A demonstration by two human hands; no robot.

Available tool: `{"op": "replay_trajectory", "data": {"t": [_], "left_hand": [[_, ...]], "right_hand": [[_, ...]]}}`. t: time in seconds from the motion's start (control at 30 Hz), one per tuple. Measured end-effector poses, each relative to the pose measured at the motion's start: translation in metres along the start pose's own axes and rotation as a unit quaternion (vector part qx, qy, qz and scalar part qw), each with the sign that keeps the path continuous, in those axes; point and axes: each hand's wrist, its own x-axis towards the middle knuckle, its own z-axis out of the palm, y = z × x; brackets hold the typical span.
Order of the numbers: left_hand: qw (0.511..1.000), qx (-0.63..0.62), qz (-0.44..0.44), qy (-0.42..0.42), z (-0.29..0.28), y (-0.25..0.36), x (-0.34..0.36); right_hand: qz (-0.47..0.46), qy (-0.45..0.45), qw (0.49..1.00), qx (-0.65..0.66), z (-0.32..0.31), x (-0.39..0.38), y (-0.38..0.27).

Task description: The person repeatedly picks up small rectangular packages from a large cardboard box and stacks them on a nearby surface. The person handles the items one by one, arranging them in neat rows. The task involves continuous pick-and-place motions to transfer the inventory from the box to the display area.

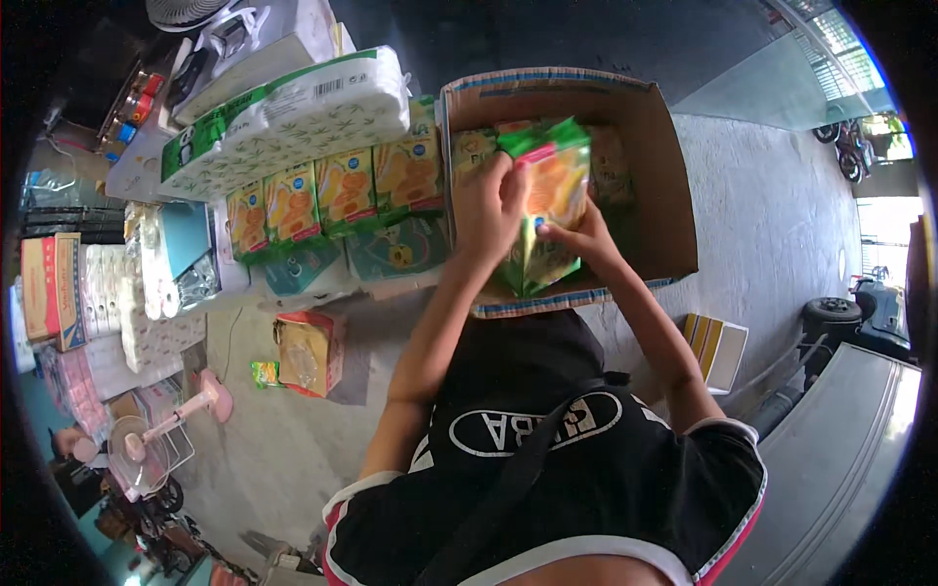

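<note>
My left hand [489, 207] grips the left edge of a green snack packet [555, 190] with orange biscuits pictured on it. On its right side my right hand [586, 239] is closed round the same packet, thumb on the front. The packet is tilted, slightly blurred, and above the open cardboard box [669, 195]. More packets lie inside the box, partly hidden by my hands and the held packet. To the left of the box stands a row of similar green and yellow packets [345, 188].
A large white and green plastic-wrapped pack [293, 112] sits behind the row of packets. On the floor are an opened red and brown carton [311, 354], a pink fan [147, 444] and a yellow-striped box [718, 352]. A long grey surface [831, 479] runs along the right.
</note>
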Motion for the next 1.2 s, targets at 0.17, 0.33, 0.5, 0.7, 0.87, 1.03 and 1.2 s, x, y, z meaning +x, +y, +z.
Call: {"op": "replay_trajectory", "data": {"t": [0.17, 0.33, 0.5, 0.7, 0.87, 1.03, 1.2], "left_hand": [[0.84, 0.49, 0.056, -0.228, 0.035, -0.099, -0.027], [0.904, 0.223, -0.097, -0.351, 0.066, -0.098, -0.062], [0.943, 0.112, -0.135, -0.284, 0.042, -0.07, -0.065], [0.851, 0.284, -0.138, -0.419, 0.012, -0.042, -0.089], [0.913, 0.238, -0.001, -0.332, 0.029, -0.072, -0.14], [0.873, 0.304, -0.075, -0.375, 0.039, -0.067, -0.137], [0.829, 0.333, -0.147, -0.424, 0.043, -0.048, -0.116]], "right_hand": [[0.238, -0.097, 0.906, -0.336, -0.037, 0.039, 0.081], [0.287, -0.213, 0.873, -0.331, -0.05, 0.057, 0.104], [0.366, -0.2, 0.886, -0.201, -0.05, 0.045, 0.102], [0.295, -0.199, 0.909, -0.217, -0.029, 0.043, 0.108], [0.243, -0.154, 0.915, -0.284, -0.023, 0.043, 0.126], [0.256, -0.152, 0.926, -0.233, -0.019, 0.053, 0.143], [0.343, -0.159, 0.922, -0.077, -0.023, 0.057, 0.171]]}}
